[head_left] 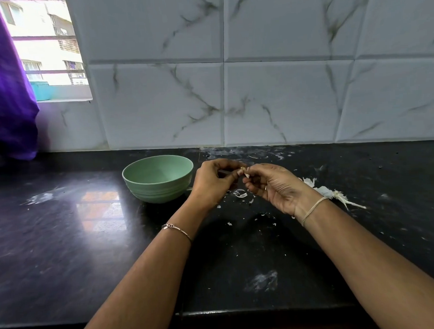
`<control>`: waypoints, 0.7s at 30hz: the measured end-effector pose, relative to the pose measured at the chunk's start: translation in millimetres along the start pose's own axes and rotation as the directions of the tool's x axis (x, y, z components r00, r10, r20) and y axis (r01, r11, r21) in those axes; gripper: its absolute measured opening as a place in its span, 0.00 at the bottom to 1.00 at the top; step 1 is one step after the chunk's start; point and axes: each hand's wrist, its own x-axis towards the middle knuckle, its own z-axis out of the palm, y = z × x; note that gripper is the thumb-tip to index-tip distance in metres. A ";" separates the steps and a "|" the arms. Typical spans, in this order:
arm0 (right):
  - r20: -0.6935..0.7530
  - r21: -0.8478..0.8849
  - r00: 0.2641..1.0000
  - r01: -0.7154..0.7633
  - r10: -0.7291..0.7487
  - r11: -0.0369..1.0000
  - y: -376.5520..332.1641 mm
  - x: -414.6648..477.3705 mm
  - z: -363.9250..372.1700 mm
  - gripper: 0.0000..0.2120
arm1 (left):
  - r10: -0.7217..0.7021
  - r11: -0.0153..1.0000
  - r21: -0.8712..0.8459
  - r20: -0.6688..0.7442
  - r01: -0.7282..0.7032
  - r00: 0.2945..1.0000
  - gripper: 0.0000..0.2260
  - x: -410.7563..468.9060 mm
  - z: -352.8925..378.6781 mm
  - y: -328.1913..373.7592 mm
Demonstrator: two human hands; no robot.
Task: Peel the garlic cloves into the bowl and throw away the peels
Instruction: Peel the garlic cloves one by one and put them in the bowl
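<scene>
Pinching garlic clove (244, 172) between both hands (211, 182) (275, 186).

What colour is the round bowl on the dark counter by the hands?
Pale sage green; the round bowl shows best in the head view.

Home kitchen indicated: black stone counter (64, 247) backed by marble-look wall tiles (283, 98), green bowl (157, 190) set on it; apt blocks seen thru window (46, 47), purple curtain (3, 87) hung beside.

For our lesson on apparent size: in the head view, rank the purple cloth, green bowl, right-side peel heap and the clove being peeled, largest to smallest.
1. Cloth, though cut off by the frame.
2. Bowl.
3. Peel heap, partly behind the right hand.
4. Clove, mostly hidden.
</scene>
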 end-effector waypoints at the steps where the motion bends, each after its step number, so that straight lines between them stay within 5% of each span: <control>1: -0.006 -0.001 1.000 0.000 0.000 1.000 0.4 0.4 0.3 0.05 | 0.004 1.000 0.012 0.001 -0.004 1.000 0.06 0.0 0.1 -0.2; 21: 0.023 0.051 0.999 -0.024 0.023 0.998 -2.2 -0.9 -1.3 0.05 | 0.011 0.999 -0.036 -0.026 -0.012 1.000 0.09 -1.6 -0.4 2.4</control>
